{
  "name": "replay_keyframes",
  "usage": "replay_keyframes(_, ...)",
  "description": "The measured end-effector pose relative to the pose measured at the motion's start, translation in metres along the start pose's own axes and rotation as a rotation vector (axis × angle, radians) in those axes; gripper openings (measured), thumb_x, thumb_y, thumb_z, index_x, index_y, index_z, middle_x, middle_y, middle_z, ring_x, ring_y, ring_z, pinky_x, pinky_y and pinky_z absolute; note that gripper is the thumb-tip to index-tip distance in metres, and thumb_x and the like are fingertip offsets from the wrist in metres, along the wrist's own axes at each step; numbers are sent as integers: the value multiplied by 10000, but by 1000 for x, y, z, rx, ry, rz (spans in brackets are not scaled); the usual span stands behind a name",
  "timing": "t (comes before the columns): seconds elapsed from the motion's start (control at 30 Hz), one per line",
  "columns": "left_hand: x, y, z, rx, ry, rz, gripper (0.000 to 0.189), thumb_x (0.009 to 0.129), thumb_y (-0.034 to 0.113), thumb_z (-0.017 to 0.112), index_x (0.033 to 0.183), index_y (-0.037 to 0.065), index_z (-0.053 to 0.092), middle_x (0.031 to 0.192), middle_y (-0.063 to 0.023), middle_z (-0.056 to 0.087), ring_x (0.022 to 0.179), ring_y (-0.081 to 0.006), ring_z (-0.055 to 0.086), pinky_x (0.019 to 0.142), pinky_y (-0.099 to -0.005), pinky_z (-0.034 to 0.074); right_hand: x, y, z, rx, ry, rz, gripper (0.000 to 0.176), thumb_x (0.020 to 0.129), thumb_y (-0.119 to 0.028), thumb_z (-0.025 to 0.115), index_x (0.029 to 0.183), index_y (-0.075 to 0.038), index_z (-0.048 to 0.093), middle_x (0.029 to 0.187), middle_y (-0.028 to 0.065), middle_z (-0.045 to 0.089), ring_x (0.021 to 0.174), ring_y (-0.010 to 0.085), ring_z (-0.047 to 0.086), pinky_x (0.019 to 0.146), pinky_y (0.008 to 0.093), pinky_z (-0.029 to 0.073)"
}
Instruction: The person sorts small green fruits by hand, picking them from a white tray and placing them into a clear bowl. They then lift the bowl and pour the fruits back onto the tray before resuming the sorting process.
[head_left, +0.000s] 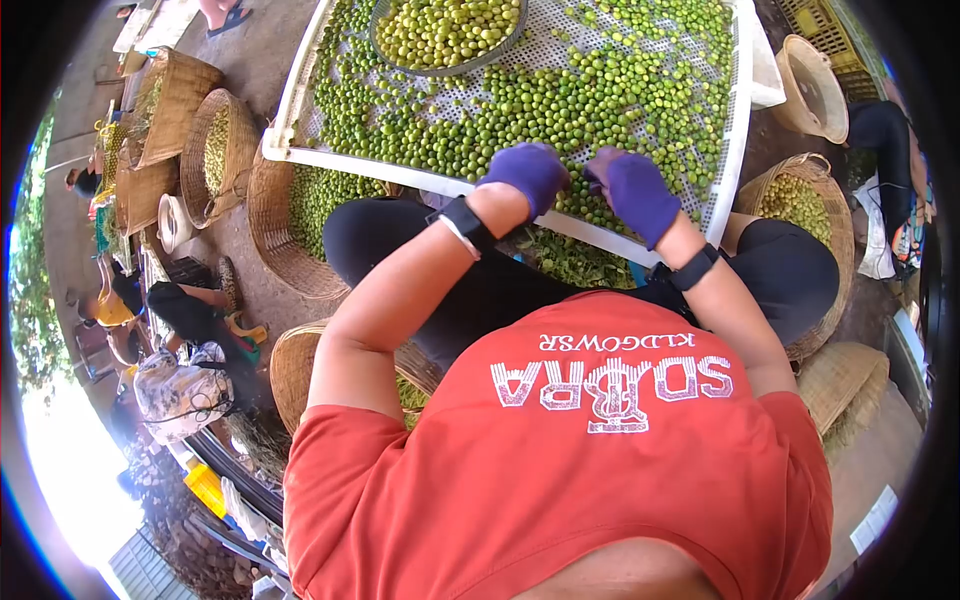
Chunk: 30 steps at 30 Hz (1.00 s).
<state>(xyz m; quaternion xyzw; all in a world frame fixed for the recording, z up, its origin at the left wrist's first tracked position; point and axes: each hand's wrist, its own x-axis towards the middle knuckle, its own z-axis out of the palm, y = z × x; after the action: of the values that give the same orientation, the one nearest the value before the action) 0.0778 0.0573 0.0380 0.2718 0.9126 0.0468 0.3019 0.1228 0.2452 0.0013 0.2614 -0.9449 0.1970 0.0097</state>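
Note:
My left hand [527, 178], in a purple glove, is curled closed over the near edge of a white perforated tray [742, 110]. Close beside it on the right, my right hand [637, 192], gloved the same way, has its fingers bent inward and closed above the fruit. Whatever either hand holds is hidden by the fingers. Small round green fruits [440, 135] lie spread across the tray, thickest at its left and near side. A round bowl [447, 71] piled with yellower fruits stands at the far side of the tray.
Woven baskets of fruit surround me: one at left [265, 225], one at right [838, 225], and others farther left. Under the tray's near edge is leafy green matter [580, 262]. A pale bucket [812, 90] stands at upper right. Other people sit at left and right.

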Motion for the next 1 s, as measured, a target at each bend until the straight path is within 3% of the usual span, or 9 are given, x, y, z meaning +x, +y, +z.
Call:
replay_keyframes(0.23, 0, 10, 10, 58, 97, 29, 180, 821, 202, 550, 866, 106, 696, 932, -149, 655, 893, -314, 649, 724, -426, 525, -12, 20, -24, -37, -14, 118, 89, 785, -133, 581, 862, -91, 601, 829, 128, 584, 749, 299, 624, 617, 412, 487)
replay_keyframes(0.37, 3, 9, 15, 96, 108, 16, 202, 825, 178, 527, 831, 72, 699, 866, -138, 677, 824, -322, 666, 688, -430, 527, -23, -19, -33, -169, -273, -60, 90, 777, -159, 607, 843, -97, 612, 823, 119, 579, 737, 281, 631, 611, 404, 490)
replay_keyframes(0.47, -1, 13, 15, 179, 145, 51, 208, 815, 175, 527, 813, 62, 701, 834, -142, 682, 779, -328, 669, 676, -429, 530, -29, -17, -19, -159, -247, -68, 89, 771, -154, 605, 836, -94, 616, 829, 124, 581, 736, 282, 631, 608, 412, 489)
replay_keyframes(0.6, -3, 9, -1, 158, 76, 65, 172, 713, 129, 634, 853, 53, 700, 851, -151, 676, 799, -317, 672, 690, -421, 536, -27, 3, -20, -194, -234, 27, 83, 777, -162, 601, 814, -89, 613, 805, 125, 584, 710, 294, 625, 596, 422, 486)
replay_keyframes(0.63, 0, 1, -3, 50, 2, 71, 253, 664, 128, 685, 904, 50, 697, 886, -146, 679, 801, -310, 670, 697, -383, 536, -24, 10, -24, -178, -204, 51, 69, 792, -157, 583, 805, -92, 601, 795, 133, 582, 697, 306, 619, 597, 430, 485)
replay_keyframes(0.73, 2, -25, -22, -374, 184, 26, 299, 676, 152, 682, 958, 53, 691, 857, -124, 688, 736, -244, 665, 683, -325, 525, -8, 18, -32, -133, -78, 91, 63, 808, -122, 536, 803, -92, 591, 797, 142, 582, 711, 324, 614, 615, 438, 486)
replay_keyframes(0.83, 7, -62, -37, -868, 289, -98, 284, 749, 149, 599, 1004, 55, 683, 741, -51, 674, 606, -84, 559, 594, -244, 481, 20, 16, -27, -45, 33, 38, 63, 799, -109, 542, 821, -91, 598, 804, 140, 585, 744, 344, 610, 650, 444, 488)
replay_keyframes(0.87, 7, -68, -44, -693, 351, -119, 268, 760, 151, 596, 994, 56, 685, 743, -36, 674, 588, -81, 556, 572, -228, 471, 30, 13, -23, -33, 59, 22, 57, 795, -111, 554, 821, -91, 601, 805, 138, 586, 749, 346, 610, 656, 445, 488)
replay_keyframes(1.0, 2, -67, -50, -650, 195, -205, 275, 712, 101, 608, 976, 73, 682, 709, -70, 659, 613, -145, 588, 612, -300, 495, 60, 6, -1, -118, -92, -13, 78, 772, -135, 605, 830, -88, 626, 854, 132, 621, 784, 319, 636, 680, 422, 511)
